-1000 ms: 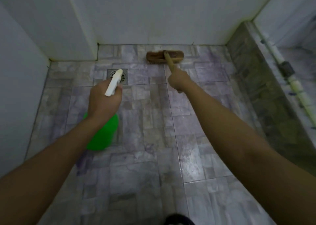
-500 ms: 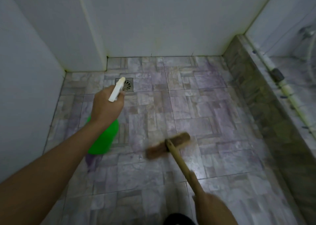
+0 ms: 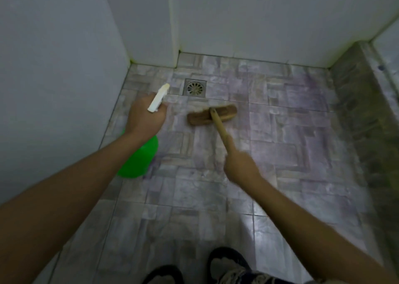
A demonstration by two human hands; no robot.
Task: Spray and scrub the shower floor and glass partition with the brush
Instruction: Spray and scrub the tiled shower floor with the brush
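feet: slippers at the bottom edge, on wet tile
right hand: clenched round the brush handle, head now pushed back out ahead of the grip, half a second ago it was pulled in close
left hand: wrapped round the green spray bottle, nozzle pointing forward
beyond the brush: drain, so the floor scrub's mid-stroke

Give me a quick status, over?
Left hand grips spray bottle. Right hand grips brush, head on floor near drain. Nothing in the way.
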